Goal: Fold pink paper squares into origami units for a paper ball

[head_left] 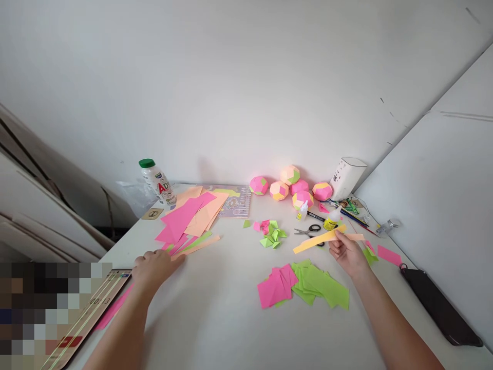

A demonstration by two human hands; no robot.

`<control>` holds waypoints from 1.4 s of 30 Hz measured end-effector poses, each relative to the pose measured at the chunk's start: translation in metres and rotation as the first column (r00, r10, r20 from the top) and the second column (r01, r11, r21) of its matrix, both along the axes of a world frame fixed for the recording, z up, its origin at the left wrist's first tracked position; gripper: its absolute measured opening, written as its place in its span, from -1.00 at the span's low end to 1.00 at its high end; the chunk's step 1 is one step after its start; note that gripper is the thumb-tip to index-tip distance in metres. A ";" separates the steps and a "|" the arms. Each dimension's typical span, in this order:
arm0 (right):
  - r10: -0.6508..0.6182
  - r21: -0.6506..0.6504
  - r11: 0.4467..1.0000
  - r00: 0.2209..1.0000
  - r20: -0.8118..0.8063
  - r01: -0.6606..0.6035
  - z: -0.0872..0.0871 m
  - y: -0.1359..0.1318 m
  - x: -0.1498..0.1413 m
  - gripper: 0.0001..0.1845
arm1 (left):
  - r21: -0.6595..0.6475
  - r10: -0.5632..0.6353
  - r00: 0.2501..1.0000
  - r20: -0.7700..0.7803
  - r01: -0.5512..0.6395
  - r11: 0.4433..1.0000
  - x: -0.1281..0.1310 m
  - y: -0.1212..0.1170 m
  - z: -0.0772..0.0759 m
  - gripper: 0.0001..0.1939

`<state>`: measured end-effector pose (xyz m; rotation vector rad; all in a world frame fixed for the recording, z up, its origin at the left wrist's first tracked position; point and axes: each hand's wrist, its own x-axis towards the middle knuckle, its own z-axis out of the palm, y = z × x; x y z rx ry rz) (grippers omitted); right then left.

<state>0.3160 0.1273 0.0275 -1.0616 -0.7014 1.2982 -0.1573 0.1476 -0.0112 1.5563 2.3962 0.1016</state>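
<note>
My right hand (pixel 348 252) is closed in a pinch on paper strips, a yellow-orange strip (pixel 314 242) and a peach one (pixel 356 237), raised above the table. On the left, my left hand (pixel 157 267) rests at the near end of a peach paper strip (pixel 206 243), thumb apart from the fingers; its fingertips are partly hidden. Beyond it lie pink sheets (pixel 187 221) and peach sheets (pixel 211 210). Between my hands are pink paper pieces (pixel 275 288), green paper pieces (pixel 323 285) and small folded green pieces (pixel 272 234). Scissors (pixel 308 232) lie near the right hand.
Several faceted paper balls (pixel 279 190) sit by the wall. Glue bottles (pixel 302 210), a white container (pixel 348 178) and pens (pixel 356 216) stand or lie at the back right. A dark case (pixel 439 306) is far right; a plastic bottle (pixel 157 182) and a phone (pixel 96 308) are left.
</note>
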 end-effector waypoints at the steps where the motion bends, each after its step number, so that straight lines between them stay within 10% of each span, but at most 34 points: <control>1: 0.000 -0.003 1.000 1.000 0.003 0.000 -0.001 0.000 0.000 -0.68 | -0.032 -0.027 0.999 -0.034 0.026 0.999 -0.001 -0.001 -0.001 -0.41; 9: 0.016 -0.014 1.000 1.000 -0.018 -0.016 -0.005 -0.003 -0.003 -0.71 | -0.137 -0.199 0.980 -0.002 0.197 0.971 0.028 -0.014 0.009 -0.90; 19: 0.111 -0.035 0.993 0.994 0.012 -0.111 -0.006 -0.007 -0.011 -0.69 | -0.066 -0.262 0.965 0.004 0.262 0.963 0.048 -0.013 0.002 -0.86; 22: 0.263 -0.065 0.963 0.965 0.018 -0.261 -0.005 -0.013 -0.013 -0.62 | 0.014 -0.210 0.951 0.226 0.212 0.977 0.055 -0.014 0.007 -0.84; 24: 0.411 -0.082 0.910 0.910 0.042 -0.407 -0.001 -0.019 -0.018 -0.55 | 0.026 -0.149 0.823 0.548 0.162 0.987 0.063 -0.017 0.016 -0.84; 27: 0.632 -0.071 0.775 0.771 0.076 -0.628 0.015 -0.028 -0.036 -0.55 | 0.074 -0.123 0.284 0.951 0.179 0.981 0.088 -0.023 0.033 -0.82; 30: 0.768 -0.061 0.634 0.620 0.161 -0.771 0.034 -0.030 -0.066 -0.59 | 0.092 -0.072 -0.169 0.983 0.114 0.989 0.128 -0.026 0.038 -0.81; 32: 0.713 -0.060 0.666 0.610 0.346 -0.744 0.040 -0.024 -0.087 -0.69 | 0.002 0.070 -0.387 0.919 0.182 0.983 0.154 -0.028 0.032 -0.84; 36: 0.442 -0.025 0.805 0.570 0.693 -0.593 0.023 0.000 -0.113 -0.68 | -0.093 0.320 -0.503 0.803 0.425 0.900 0.182 -0.031 0.008 -0.77; 42: 0.515 -0.075 0.775 0.559 0.650 -0.628 -0.014 0.013 -0.121 -0.79 | -0.011 0.266 -0.529 0.806 0.436 0.900 0.176 -0.044 -0.003 -0.61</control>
